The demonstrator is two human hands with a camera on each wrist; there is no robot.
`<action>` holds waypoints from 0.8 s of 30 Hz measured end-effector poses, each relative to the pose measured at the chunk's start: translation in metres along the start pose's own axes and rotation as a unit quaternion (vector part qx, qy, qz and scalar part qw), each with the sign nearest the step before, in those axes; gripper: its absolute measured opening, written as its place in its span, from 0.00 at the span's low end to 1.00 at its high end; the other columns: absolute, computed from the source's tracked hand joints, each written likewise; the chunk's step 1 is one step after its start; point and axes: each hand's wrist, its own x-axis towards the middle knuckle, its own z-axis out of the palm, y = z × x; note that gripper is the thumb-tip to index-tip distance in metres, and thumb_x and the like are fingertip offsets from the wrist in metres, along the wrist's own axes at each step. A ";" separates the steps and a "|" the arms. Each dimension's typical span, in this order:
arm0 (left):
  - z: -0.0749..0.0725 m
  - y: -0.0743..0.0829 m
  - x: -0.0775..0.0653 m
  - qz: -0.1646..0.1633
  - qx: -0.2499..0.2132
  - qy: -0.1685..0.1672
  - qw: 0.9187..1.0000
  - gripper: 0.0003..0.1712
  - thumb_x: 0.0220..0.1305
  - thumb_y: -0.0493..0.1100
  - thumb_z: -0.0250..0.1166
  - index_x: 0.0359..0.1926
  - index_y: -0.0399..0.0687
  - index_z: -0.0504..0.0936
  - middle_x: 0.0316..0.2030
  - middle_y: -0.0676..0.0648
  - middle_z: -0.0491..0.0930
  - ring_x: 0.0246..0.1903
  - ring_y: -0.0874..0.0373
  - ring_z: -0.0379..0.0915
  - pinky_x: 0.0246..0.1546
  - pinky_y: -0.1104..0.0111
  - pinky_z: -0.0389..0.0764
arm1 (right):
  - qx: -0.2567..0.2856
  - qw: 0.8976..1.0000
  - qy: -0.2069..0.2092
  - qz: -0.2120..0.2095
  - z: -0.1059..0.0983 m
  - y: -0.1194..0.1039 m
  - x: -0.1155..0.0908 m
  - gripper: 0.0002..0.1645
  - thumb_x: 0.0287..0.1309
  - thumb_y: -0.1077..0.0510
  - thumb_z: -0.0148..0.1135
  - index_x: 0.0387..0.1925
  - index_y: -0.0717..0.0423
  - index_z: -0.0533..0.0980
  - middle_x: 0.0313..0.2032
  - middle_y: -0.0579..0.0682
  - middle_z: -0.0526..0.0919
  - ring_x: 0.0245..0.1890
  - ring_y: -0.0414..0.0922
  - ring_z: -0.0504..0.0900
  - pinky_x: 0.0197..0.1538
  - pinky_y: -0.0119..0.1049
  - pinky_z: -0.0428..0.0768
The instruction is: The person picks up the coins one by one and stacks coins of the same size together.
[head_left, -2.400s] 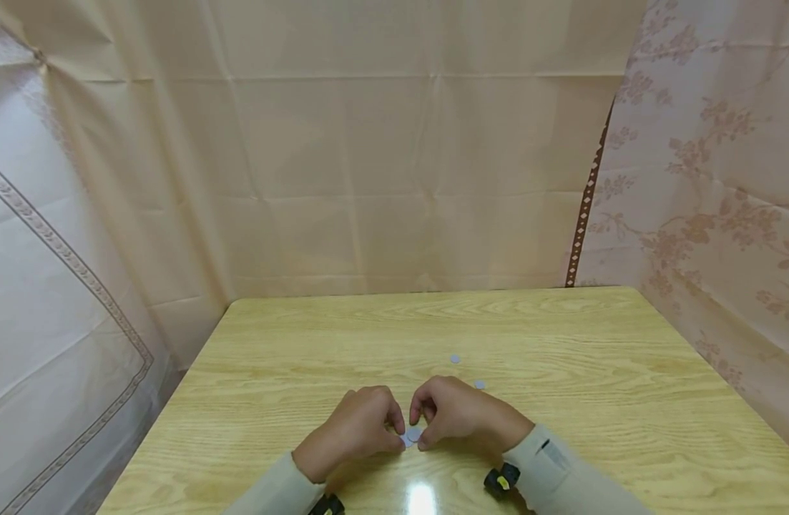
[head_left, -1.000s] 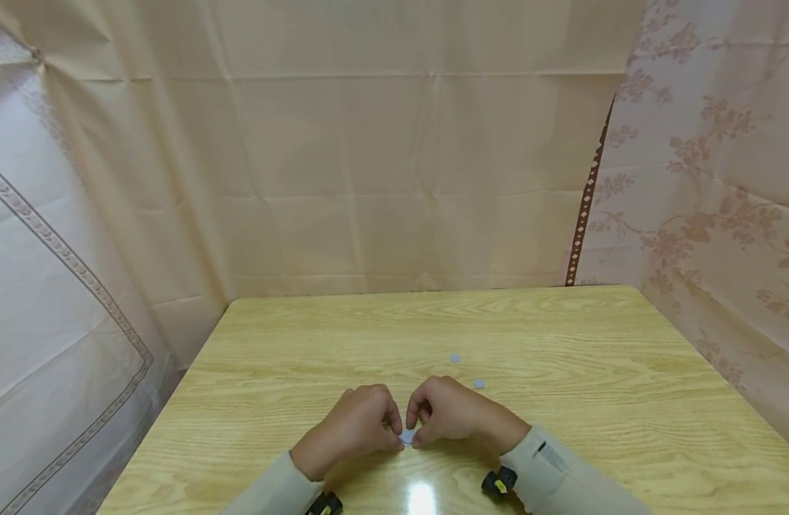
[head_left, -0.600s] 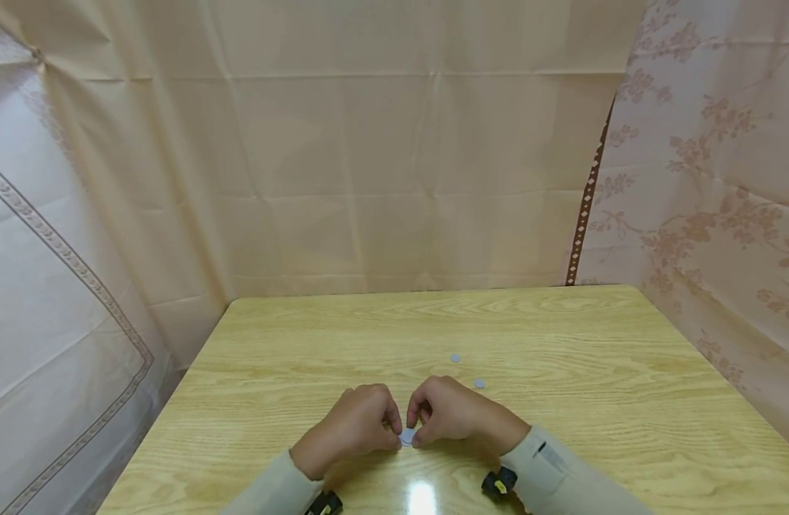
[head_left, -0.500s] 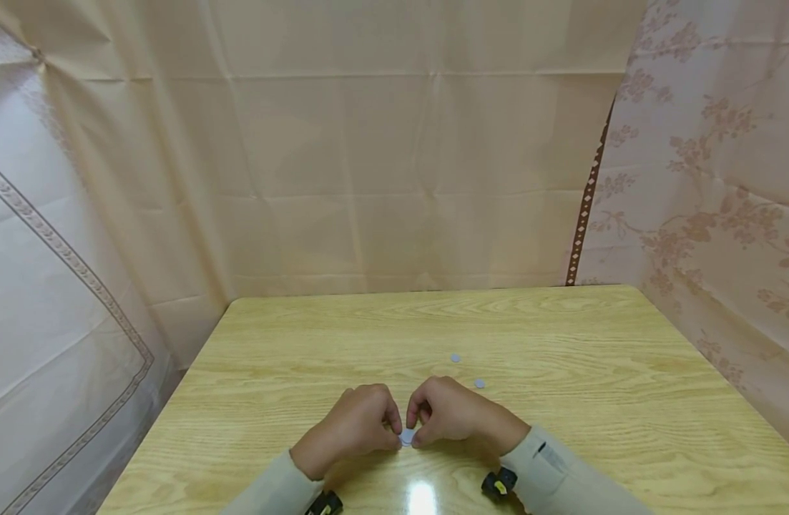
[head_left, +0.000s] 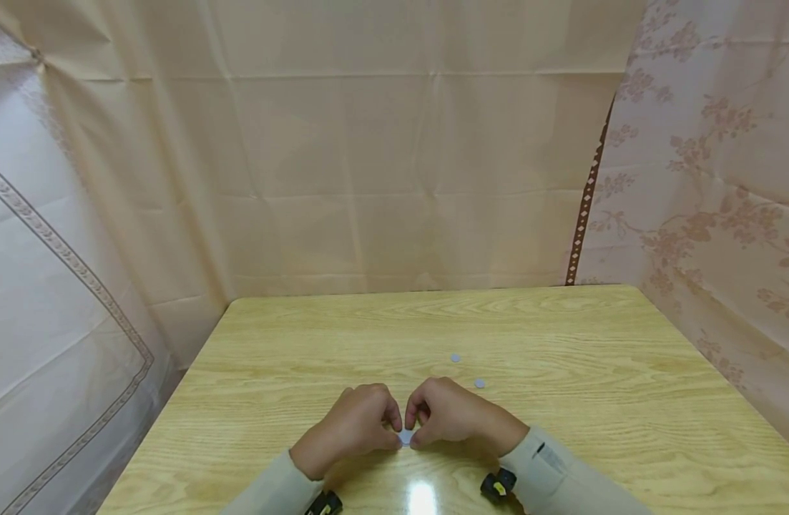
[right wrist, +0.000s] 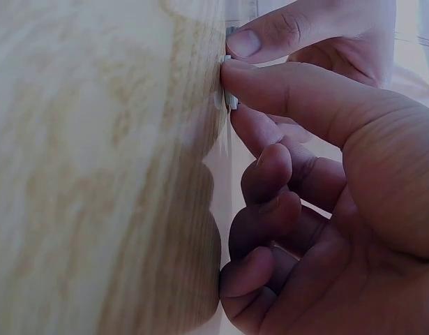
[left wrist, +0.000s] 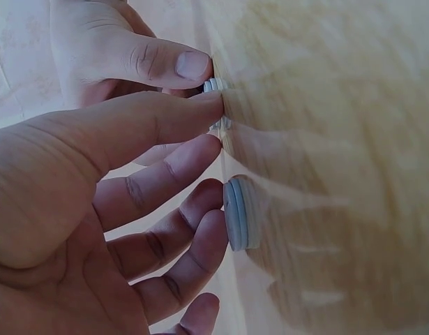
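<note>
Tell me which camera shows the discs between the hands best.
The head view, which looks down on the pale tops of the discs, small but visible between the left hand and right hand. The left wrist view shows only edges on either side of the left thumb; the right wrist view, slivers around the right thumb.

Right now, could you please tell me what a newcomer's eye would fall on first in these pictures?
Probably the left hand and right hand, nearly meeting over the near part of the wood-grain table, fingertips around small pale discs. Next, perhaps, the two loose discs lying beyond the right hand. The left wrist view also shows a disc stack close by the left hand's other fingers.
</note>
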 end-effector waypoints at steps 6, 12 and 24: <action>0.000 0.000 0.000 0.001 -0.001 0.000 1.000 0.11 0.45 0.45 0.83 0.23 0.63 0.86 0.31 0.63 0.79 0.30 0.68 0.69 0.56 0.30 0.68 | -0.003 1.000 0.002 -0.002 0.001 0.002 0.001 0.09 0.48 0.62 0.80 0.29 0.51 0.84 0.17 0.41 0.74 0.17 0.34 0.68 0.23 0.27 0.66; -0.001 0.000 0.001 0.003 -0.002 0.001 1.000 0.12 0.44 0.45 0.83 0.22 0.63 0.86 0.30 0.63 0.79 0.29 0.68 0.68 0.54 0.34 0.71 | -0.002 1.000 0.001 -0.008 0.001 0.002 0.001 0.09 0.48 0.63 0.79 0.29 0.52 0.84 0.18 0.41 0.73 0.17 0.34 0.67 0.23 0.27 0.65; -0.001 0.001 0.001 0.007 -0.003 0.001 1.000 0.12 0.44 0.44 0.83 0.22 0.63 0.86 0.30 0.62 0.79 0.29 0.68 0.69 0.48 0.44 0.72 | -0.001 1.000 0.002 -0.010 0.002 0.003 0.001 0.09 0.48 0.63 0.79 0.29 0.51 0.84 0.17 0.41 0.74 0.16 0.33 0.67 0.22 0.26 0.65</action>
